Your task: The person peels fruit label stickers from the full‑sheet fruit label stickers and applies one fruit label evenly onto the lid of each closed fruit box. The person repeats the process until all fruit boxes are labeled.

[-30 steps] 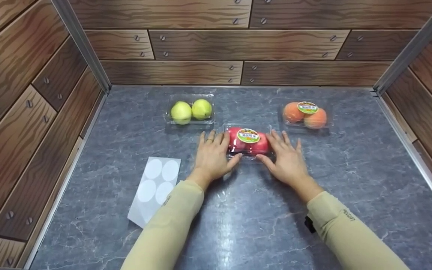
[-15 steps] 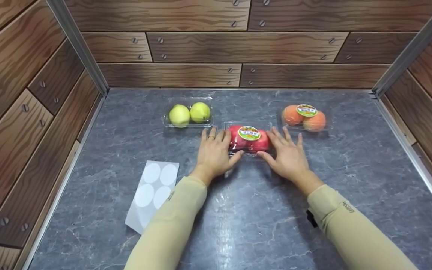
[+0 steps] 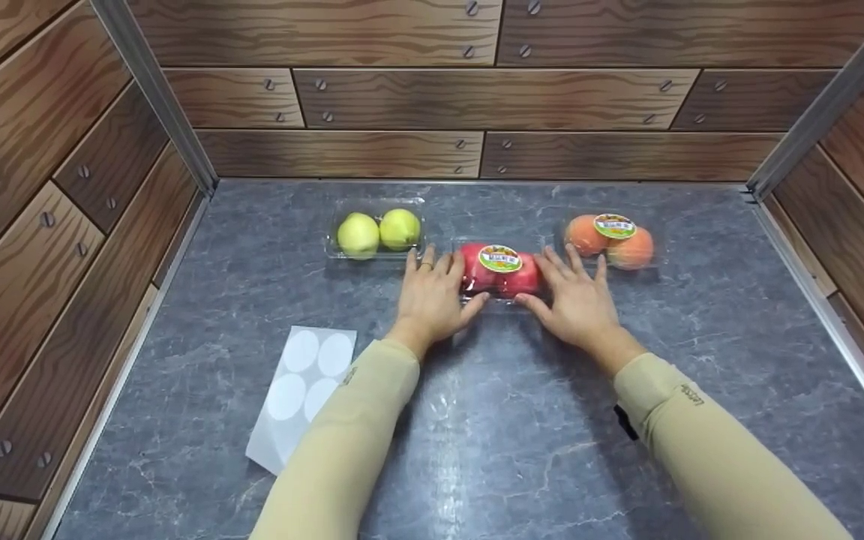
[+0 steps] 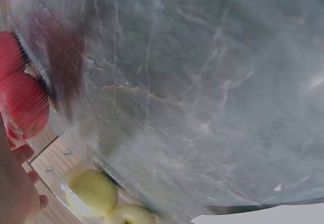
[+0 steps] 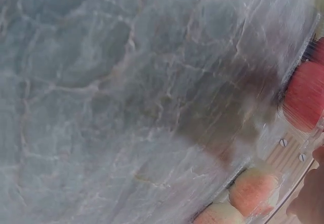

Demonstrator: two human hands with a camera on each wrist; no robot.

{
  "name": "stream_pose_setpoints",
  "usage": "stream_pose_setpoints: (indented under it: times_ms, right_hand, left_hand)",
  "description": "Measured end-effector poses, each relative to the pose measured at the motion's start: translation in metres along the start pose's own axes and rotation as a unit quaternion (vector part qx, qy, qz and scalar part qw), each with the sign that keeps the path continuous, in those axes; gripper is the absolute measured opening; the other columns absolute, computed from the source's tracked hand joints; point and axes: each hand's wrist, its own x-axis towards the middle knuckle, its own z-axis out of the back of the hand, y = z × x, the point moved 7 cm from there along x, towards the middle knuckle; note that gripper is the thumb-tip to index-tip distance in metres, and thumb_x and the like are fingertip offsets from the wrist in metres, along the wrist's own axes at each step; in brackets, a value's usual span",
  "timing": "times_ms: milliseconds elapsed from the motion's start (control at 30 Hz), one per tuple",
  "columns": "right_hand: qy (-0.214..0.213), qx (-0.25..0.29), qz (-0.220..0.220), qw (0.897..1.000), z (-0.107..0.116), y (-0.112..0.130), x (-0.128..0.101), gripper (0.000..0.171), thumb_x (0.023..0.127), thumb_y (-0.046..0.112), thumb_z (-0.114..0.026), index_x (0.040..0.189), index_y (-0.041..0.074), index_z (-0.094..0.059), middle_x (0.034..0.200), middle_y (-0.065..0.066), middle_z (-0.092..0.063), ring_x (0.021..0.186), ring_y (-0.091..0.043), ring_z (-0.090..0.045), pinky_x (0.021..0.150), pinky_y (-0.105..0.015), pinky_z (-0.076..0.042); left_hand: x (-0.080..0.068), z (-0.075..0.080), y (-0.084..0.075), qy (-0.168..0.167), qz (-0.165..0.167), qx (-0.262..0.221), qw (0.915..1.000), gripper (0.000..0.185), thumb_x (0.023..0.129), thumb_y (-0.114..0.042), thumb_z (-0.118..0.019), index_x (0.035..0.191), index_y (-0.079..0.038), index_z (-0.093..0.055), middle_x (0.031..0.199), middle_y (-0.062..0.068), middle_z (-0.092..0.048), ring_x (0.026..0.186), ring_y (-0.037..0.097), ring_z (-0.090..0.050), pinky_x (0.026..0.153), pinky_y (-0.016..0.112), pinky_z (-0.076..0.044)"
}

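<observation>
A clear plastic box of red apples [image 3: 519,280], with an oval fruit sticker on its lid, sits on the table between both hands. My left hand [image 3: 432,300] lies along its left side, fingers extended and thumb at the front edge. Against the opposite side rests my right hand [image 3: 580,306], its fingers also straight and its thumb near the front edge. The left wrist view catches red apples [image 4: 25,105] beside part of the left hand [image 4: 17,191]. In the right wrist view, a red apple [image 5: 305,97] shows above part of the right hand [image 5: 309,196].
Behind on the left stands a clear box of yellow-green fruit [image 3: 358,235]; no sticker shows. A box of orange-pink fruit [image 3: 630,247] with an oval sticker is behind on the right. A sheet of white oval stickers [image 3: 301,375] lies partly under the left forearm. Wood-patterned walls [image 3: 342,154] enclose the table.
Both hands have slid the red apple box a little away from the person, toward the gap between the other two boxes. The head view has tilted slightly.
</observation>
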Motion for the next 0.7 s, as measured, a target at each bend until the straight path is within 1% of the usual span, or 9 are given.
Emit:
stream_pose_setpoints:
  times_ms: [233,467,700]
  right_hand:
    - [0.006,-0.010,0.005,1.000,0.000,-0.005,0.011,0.084,0.103,0.067,-0.050,0.163,0.008,-0.041,0.169,-0.014,-0.036,0.160,-0.043,-0.017,0.123,-0.074,0.000]
    - [0.021,-0.018,0.004,1.000,-0.001,-0.010,0.021,0.085,0.103,0.069,-0.048,0.164,0.009,-0.040,0.169,-0.015,-0.036,0.161,-0.042,-0.015,0.122,-0.075,0.003]
    - [0.021,-0.034,0.000,0.999,0.003,-0.012,0.033,0.086,0.103,0.070,-0.046,0.164,0.010,-0.040,0.169,-0.015,-0.036,0.160,-0.043,-0.016,0.122,-0.075,0.003]
  left_hand:
    - [0.012,-0.002,0.001,0.001,-0.001,0.012,0.9999,0.089,0.102,-0.078,-0.033,0.160,-0.011,-0.044,0.160,0.011,-0.051,0.154,0.038,-0.036,0.127,0.061,-0.018]
    - [0.022,-0.001,0.003,0.004,-0.001,0.014,0.9999,0.089,0.101,-0.078,-0.036,0.158,-0.010,-0.046,0.158,0.012,-0.054,0.153,0.039,-0.038,0.126,0.062,-0.020]
    - [0.034,-0.001,0.006,0.011,-0.002,0.018,0.9998,0.089,0.102,-0.076,-0.036,0.160,-0.010,-0.044,0.160,0.012,-0.051,0.154,0.039,-0.036,0.126,0.063,-0.020]
